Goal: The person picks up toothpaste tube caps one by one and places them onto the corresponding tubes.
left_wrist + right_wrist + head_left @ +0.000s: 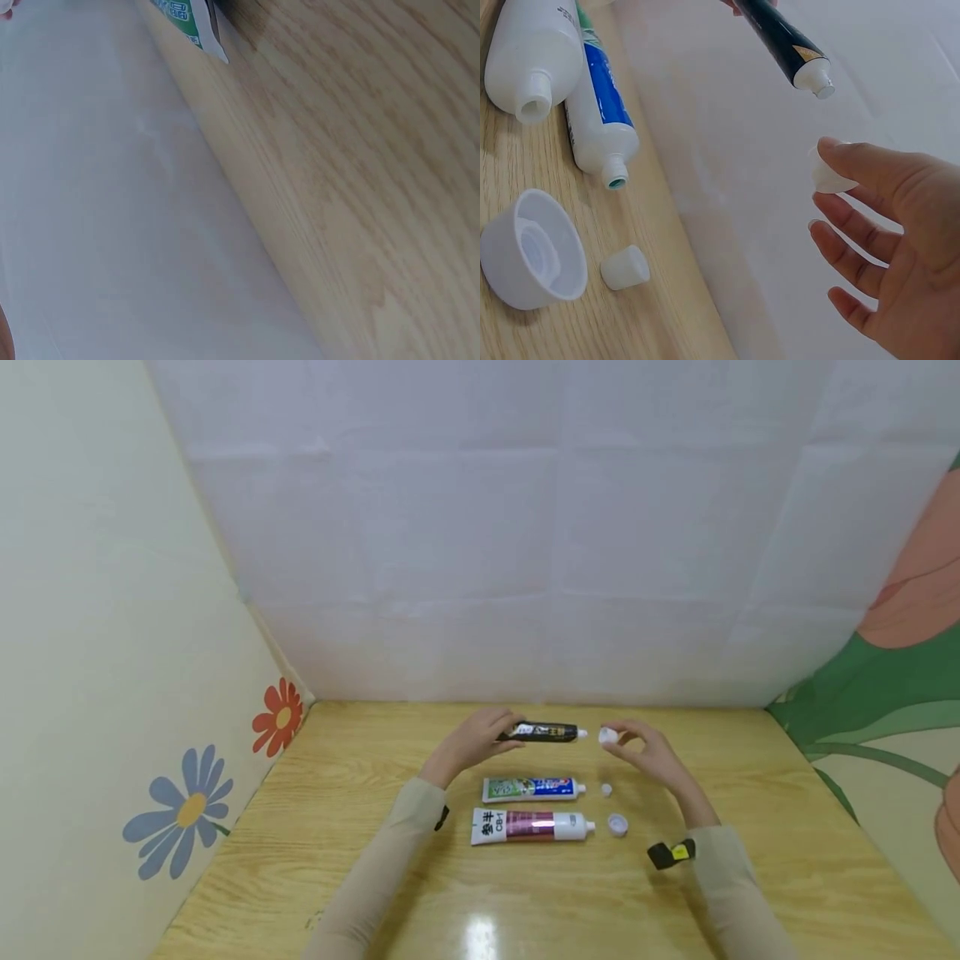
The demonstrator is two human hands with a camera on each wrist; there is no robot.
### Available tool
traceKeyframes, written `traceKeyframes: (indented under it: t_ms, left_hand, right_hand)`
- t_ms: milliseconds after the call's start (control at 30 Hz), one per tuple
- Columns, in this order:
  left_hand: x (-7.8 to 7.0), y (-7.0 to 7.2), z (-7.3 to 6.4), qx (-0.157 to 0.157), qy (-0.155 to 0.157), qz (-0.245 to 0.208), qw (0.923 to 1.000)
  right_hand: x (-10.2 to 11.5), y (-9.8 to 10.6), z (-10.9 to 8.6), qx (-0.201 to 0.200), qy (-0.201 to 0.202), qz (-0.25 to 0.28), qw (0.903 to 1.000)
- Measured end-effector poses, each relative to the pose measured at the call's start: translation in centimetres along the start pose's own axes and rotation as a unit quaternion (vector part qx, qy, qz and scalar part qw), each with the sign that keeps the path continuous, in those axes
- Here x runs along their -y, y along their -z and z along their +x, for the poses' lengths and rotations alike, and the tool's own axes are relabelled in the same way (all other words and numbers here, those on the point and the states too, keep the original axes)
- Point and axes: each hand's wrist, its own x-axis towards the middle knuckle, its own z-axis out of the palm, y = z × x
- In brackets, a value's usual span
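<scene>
My left hand (474, 743) grips a black toothpaste tube (551, 732) near its tail, the bare white nozzle pointing right. Between thumb and fingers, my right hand (648, 753) pinches a white cap (608, 736), a small gap away from that nozzle. In the right wrist view the same cap (829, 171) sits below the black tube (784, 41). Nearer the body lie a green and blue toothpaste tube (528, 789) and a white and purple tube (532, 827), both uncapped. A small white cap (606, 790) and a wider cap (618, 824) lie beside their nozzles.
The wooden table (300, 860) meets a white cloth backdrop (525, 568) at its far edge. A wall painted with flowers (191, 810) stands on the left, and another with large painted leaves (892, 693) on the right.
</scene>
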Motion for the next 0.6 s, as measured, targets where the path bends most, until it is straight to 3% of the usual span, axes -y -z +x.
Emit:
traceKeyframes:
  t_ms: [200, 433, 600]
  left_hand:
    - [-0.1, 0.1, 0.2, -0.013, -0.006, 0.010, 0.9998]
    - [-0.5, 0.5, 0.5, -0.028, -0.005, 0.011, 0.9995]
    - [-0.7, 0.8, 0.6, -0.034, 0.002, 0.017, 0.9993]
  right_hand:
    - [0.5, 0.2, -0.2, 0.007, -0.004, -0.006, 1.0000]
    - [3.9, 1.2, -1.2, 0.004, 0.001, 0.012, 0.9999]
    - [5.0, 1.6, -1.5, -0.002, -0.004, 0.004, 1.0000]
